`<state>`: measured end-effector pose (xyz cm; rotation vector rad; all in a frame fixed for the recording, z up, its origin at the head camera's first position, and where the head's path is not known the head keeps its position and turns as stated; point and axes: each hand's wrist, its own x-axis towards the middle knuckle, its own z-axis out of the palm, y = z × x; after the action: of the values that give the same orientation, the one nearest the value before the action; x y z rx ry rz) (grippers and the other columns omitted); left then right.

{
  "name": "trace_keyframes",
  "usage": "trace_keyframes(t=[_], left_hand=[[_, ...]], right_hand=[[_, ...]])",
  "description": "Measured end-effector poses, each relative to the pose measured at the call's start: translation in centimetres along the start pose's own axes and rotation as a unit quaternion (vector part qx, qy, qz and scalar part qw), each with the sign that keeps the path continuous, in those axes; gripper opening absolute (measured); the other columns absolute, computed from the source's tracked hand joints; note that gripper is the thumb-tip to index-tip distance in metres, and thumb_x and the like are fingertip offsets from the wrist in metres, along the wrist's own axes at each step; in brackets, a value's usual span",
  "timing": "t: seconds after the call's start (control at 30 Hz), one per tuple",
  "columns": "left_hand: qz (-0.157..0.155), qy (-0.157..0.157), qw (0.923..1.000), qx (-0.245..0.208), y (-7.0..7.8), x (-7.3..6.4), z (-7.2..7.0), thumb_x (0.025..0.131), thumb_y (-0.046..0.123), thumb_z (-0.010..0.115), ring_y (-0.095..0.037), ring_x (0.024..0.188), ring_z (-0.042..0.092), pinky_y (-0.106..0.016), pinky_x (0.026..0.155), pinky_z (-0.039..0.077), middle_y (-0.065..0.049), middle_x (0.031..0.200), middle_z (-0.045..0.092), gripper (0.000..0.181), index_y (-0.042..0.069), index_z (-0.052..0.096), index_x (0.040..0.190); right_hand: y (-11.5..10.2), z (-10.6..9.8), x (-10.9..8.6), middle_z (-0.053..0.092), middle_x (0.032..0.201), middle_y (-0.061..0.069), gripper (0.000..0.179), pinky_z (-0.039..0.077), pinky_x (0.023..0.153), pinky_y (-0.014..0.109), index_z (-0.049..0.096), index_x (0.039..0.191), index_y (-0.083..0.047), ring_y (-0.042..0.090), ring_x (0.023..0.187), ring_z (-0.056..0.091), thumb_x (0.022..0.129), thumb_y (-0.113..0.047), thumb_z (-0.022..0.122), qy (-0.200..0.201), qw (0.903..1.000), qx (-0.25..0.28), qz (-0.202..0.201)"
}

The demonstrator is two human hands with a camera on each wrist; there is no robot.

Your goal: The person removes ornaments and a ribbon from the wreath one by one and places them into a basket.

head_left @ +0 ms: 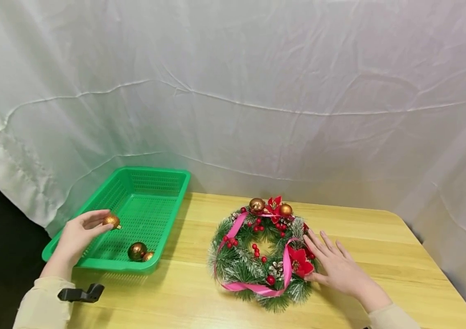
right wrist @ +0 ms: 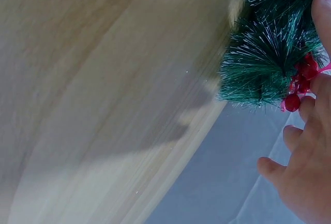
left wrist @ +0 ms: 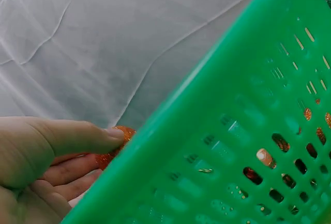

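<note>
My left hand (head_left: 77, 235) pinches a glittery gold bauble (head_left: 111, 221) between thumb and fingers, above the left side of the green plastic basket (head_left: 169, 230). In the left wrist view the basket's wall partly hides that bauble (left wrist: 124, 132). A shiny brown bauble (head_left: 137, 251) and a smaller gold one (head_left: 148, 256) lie in the basket's near end. On the table, my right hand (head_left: 336, 265) rests with spread fingers against the right edge of a Christmas wreath (head_left: 241, 269). The wreath carries a pink ribbon (head_left: 286, 267), red flowers (head_left: 300, 262), berries and two baubles at its top.
The wooden table (head_left: 192, 292) has a rounded far right corner. White cloth (head_left: 257, 91) hangs behind it and along the sides. A black device (head_left: 81, 294) is strapped at the left wrist.
</note>
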<state>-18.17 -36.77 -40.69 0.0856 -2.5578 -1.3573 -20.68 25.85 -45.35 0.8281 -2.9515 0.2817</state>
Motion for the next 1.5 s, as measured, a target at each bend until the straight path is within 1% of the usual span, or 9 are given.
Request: trace_keyframes(t=[0.1,0.23,0.37,0.53,0.73,0.9,1.1,1.43,1.5], left_hand=[[0.003,-0.017,0.9998,-0.002,-0.2,0.0,-0.1,0.09,0.03,0.067,0.016,0.095,0.048,-0.01,0.074,0.045,0.008,0.117,0.058,0.06,-0.003,0.047,0.136],[0.012,-0.045,0.9981,-0.039,-0.5,0.2,-0.2,0.093,0.02,0.065,0.014,0.094,0.052,-0.011,0.076,0.048,0.022,0.109,0.054,0.058,-0.009,0.041,0.137],[0.018,-0.058,0.9965,-0.057,-0.6,0.3,-0.3,0.094,0.018,0.063,0.015,0.094,0.051,-0.011,0.078,0.048,0.028,0.106,0.051,0.06,-0.012,0.037,0.138],[0.021,-0.037,0.9976,-0.054,-0.5,0.2,-0.3,0.093,0.023,0.064,0.015,0.096,0.05,-0.009,0.077,0.046,0.03,0.108,0.05,0.06,-0.005,0.04,0.14],[0.031,0.003,0.9955,-0.089,1.1,0.0,0.4,0.092,0.024,0.066,0.011,0.101,0.053,-0.008,0.078,0.046,0.027,0.11,0.054,0.052,0.007,0.048,0.138],[0.041,0.005,0.9905,-0.132,3.9,0.5,2.4,0.091,0.02,0.067,0.005,0.105,0.055,-0.009,0.082,0.045,0.019,0.115,0.057,0.053,0.005,0.048,0.138],[0.066,-0.02,0.9853,-0.156,7.9,1.3,5.5,0.091,0.022,0.067,-0.001,0.111,0.053,-0.014,0.087,0.046,0.003,0.126,0.056,0.055,0.003,0.046,0.139],[0.104,-0.042,0.9645,-0.239,13.4,2.5,11.8,0.087,0.005,0.07,-0.031,0.119,0.052,-0.024,0.092,0.049,-0.019,0.129,0.055,0.049,-0.002,0.051,0.132],[0.111,-0.052,0.96,-0.252,14.4,2.7,13.2,0.085,0.0,0.07,-0.031,0.117,0.054,-0.027,0.094,0.048,-0.02,0.128,0.056,0.05,-0.004,0.052,0.131]], right_hand=[[0.0,0.1,0.0,0.008,0.16,0.005,0.097,-0.007,0.112,0.05,0.015,0.155,-0.018,0.032,0.144,0.0,0.08,-0.067,0.054,-0.001,1.0,-0.001,0.001],[0.1,0.2,0.0,0.007,0.16,0.004,0.097,-0.009,0.112,0.047,0.015,0.155,-0.019,0.031,0.144,0.0,0.081,-0.068,0.053,0.001,1.0,-0.002,0.002],[0.1,0.2,-0.1,0.009,0.16,0.006,0.096,-0.006,0.112,0.052,0.016,0.154,-0.017,0.032,0.144,0.001,0.081,-0.067,0.053,0.008,1.0,0.001,-0.003],[0.0,0.1,-0.2,0.009,0.16,0.006,0.095,-0.002,0.112,0.056,0.018,0.154,-0.016,0.033,0.144,0.001,0.081,-0.066,0.054,0.01,0.9999,0.004,-0.004],[0.0,0.1,-0.1,0.009,0.16,0.006,0.096,-0.008,0.112,0.048,0.017,0.154,-0.017,0.032,0.144,0.0,0.081,-0.068,0.053,0.004,1.0,0.004,0.001],[0.0,0.2,-0.1,0.008,0.16,0.005,0.097,-0.012,0.112,0.043,0.016,0.154,-0.017,0.031,0.144,0.0,0.08,-0.068,0.054,0.004,1.0,0.006,0.003],[0.0,0.0,-0.1,0.007,0.16,0.005,0.098,-0.01,0.112,0.046,0.016,0.154,-0.017,0.031,0.144,-0.001,0.08,-0.068,0.054,0.001,1.0,0.003,0.004],[-0.1,0.0,0.0,0.008,0.16,0.005,0.097,-0.003,0.113,0.053,0.016,0.155,-0.018,0.032,0.144,0.001,0.08,-0.069,0.053,-0.002,1.0,0.006,0.006],[0.0,0.0,0.0,0.007,0.16,0.004,0.098,-0.002,0.113,0.054,0.015,0.155,-0.019,0.032,0.144,0.001,0.08,-0.069,0.053,-0.002,1.0,0.004,0.006]])
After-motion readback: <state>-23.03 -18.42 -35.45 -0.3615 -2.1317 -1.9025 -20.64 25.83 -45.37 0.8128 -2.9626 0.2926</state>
